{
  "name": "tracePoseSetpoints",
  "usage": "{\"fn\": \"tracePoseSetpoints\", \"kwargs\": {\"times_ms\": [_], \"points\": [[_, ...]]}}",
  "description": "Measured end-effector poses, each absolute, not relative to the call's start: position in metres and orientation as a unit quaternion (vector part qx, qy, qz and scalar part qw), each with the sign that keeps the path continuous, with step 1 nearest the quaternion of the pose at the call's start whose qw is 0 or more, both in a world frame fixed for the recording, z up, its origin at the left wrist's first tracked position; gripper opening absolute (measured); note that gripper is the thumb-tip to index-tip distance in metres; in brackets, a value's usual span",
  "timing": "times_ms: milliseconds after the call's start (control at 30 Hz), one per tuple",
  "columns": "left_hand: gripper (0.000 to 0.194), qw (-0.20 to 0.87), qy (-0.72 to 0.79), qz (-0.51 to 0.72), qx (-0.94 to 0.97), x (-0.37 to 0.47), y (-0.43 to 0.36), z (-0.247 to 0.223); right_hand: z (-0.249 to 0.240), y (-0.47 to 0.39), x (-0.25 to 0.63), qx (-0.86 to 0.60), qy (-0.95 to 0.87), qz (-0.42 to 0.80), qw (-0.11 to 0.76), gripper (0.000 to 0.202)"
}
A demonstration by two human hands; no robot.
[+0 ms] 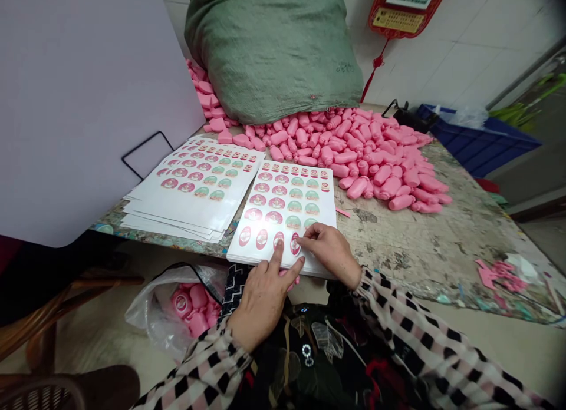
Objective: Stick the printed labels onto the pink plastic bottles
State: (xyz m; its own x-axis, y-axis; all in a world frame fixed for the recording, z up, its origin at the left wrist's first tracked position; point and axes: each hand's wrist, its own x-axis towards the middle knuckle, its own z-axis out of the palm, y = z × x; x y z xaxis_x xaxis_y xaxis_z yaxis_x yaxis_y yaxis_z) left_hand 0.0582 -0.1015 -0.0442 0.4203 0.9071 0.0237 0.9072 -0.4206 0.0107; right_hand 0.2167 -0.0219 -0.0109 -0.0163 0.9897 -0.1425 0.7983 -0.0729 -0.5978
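A stack of white sticker sheets (pixel 283 189) lies at the table's front edge, printed with pink and green labels. My left hand (pixel 263 301) rests at the sheet's lower edge, index finger and thumb stretched onto the paper beside the bottom row of oval stickers. A bit of pink plastic (pixel 292 281) shows under that hand, apparently a small bottle held by the curled fingers; most of it is hidden. With thumb and forefinger together, my right hand (pixel 332 252) pinches the edge of the rightmost pink oval sticker (pixel 295 244).
More sticker sheets (pixel 194 192) lie left, beside a large pale panel (pixel 88 103). Small pink bottles (pixel 354 145) are heaped behind, under a green sack (pixel 274 50). A clear bag (pixel 154 307) of pink bottles stands below. A blue crate (pixel 481 142) is at right.
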Motion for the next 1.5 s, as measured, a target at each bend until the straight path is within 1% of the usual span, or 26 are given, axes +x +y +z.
{"fn": "tracePoseSetpoints", "kwargs": {"times_ms": [133, 300, 433, 533, 600, 633, 700, 767, 800, 867, 933, 1000, 1133, 1333, 1500], "points": [[0.073, 0.004, -0.538, -0.011, -0.843, 0.058, -0.101, -0.046, -0.004, -0.017, 0.222, -0.667, -0.659, 0.274, 0.212, 0.023], [0.068, 0.001, -0.533, -0.035, -0.846, 0.058, -0.101, -0.044, -0.012, -0.016, 0.234, -0.634, -0.63, 0.328, 0.304, 0.027], [0.057, -0.049, -0.511, -0.103, -0.852, 0.05, -0.104, -0.042, -0.026, -0.025, 0.239, -0.602, -0.594, 0.38, 0.374, 0.03], [0.052, -0.12, -0.491, -0.193, -0.841, 0.041, -0.109, -0.04, -0.026, -0.032, 0.241, -0.586, -0.577, 0.403, 0.401, 0.029], [0.044, -0.2, -0.502, -0.283, -0.792, 0.038, -0.111, -0.033, -0.019, -0.035, 0.242, -0.581, -0.563, 0.419, 0.412, 0.028], [0.04, -0.264, -0.516, -0.331, -0.744, 0.039, -0.112, -0.029, -0.014, -0.037, 0.242, -0.577, -0.554, 0.431, 0.418, 0.027], [0.035, -0.443, -0.526, -0.416, -0.596, 0.044, -0.109, -0.016, -0.004, -0.041, 0.24, -0.559, -0.534, 0.462, 0.435, 0.026], [0.039, -0.639, -0.468, -0.458, -0.403, 0.053, -0.102, -0.003, 0.007, -0.046, 0.237, -0.532, -0.514, 0.498, 0.453, 0.026], [0.041, -0.715, -0.418, -0.464, -0.315, 0.058, -0.097, 0.002, 0.011, -0.049, 0.235, -0.519, -0.509, 0.512, 0.459, 0.025], [0.039, -0.798, -0.332, -0.467, -0.184, 0.068, -0.086, 0.009, 0.018, -0.055, 0.232, -0.503, -0.509, 0.525, 0.461, 0.025], [0.034, -0.821, -0.298, -0.472, -0.12, 0.076, -0.077, 0.011, 0.022, -0.06, 0.23, -0.499, -0.521, 0.523, 0.454, 0.025], [0.035, -0.827, -0.297, -0.466, -0.102, 0.083, -0.071, 0.011, 0.024, -0.064, 0.23, -0.503, -0.533, 0.513, 0.446, 0.024], [0.042, -0.839, -0.292, -0.444, -0.113, 0.089, -0.067, 0.01, 0.025, -0.067, 0.229, -0.516, -0.542, 0.497, 0.438, 0.024], [0.044, -0.838, -0.278, -0.451, -0.129, 0.09, -0.068, 0.011, 0.024, -0.068, 0.227, -0.513, -0.547, 0.498, 0.435, 0.023], [0.041, -0.833, -0.27, -0.462, -0.143, 0.091, -0.068, 0.012, 0.025, -0.069, 0.224, -0.507, -0.537, 0.522, 0.427, 0.026]]}}
